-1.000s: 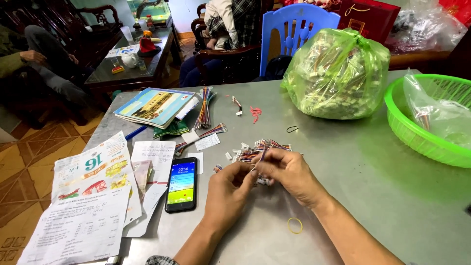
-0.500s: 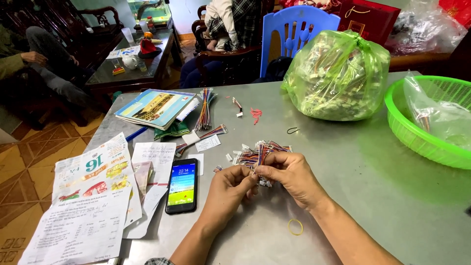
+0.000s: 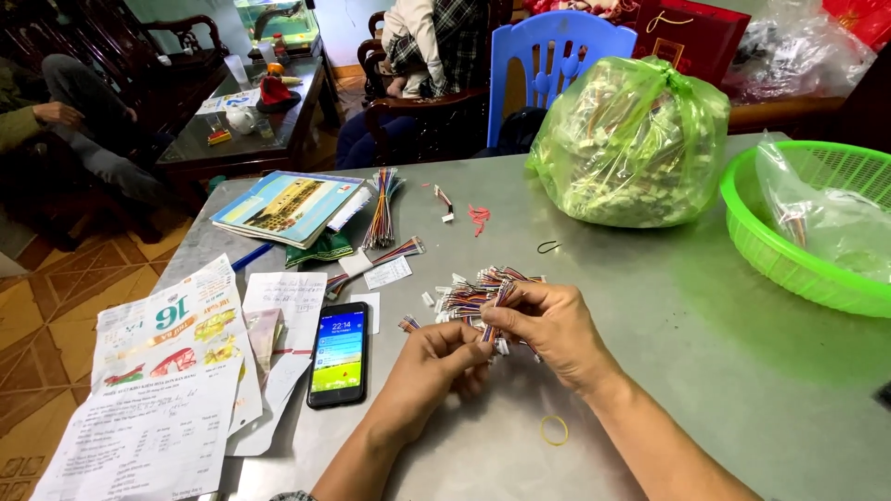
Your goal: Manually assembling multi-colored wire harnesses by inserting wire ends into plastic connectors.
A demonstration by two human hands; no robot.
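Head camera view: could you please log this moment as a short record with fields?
Surface: grey metal table
Left hand: pinching thin multicoloured wires with white plugs
Right hand: gripping the same bundle
Left of hands: black smartphone with lit screen, printed paper sheets
Far side: knotted green plastic bag of parts, green plastic basket
Near right forearm: yellow rubber band

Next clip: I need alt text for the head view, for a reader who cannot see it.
Two hands, left hand and right hand, hold a bundle of small coloured wires over a grey table. A phone and papers lie to the left; a green bag and green basket stand behind.
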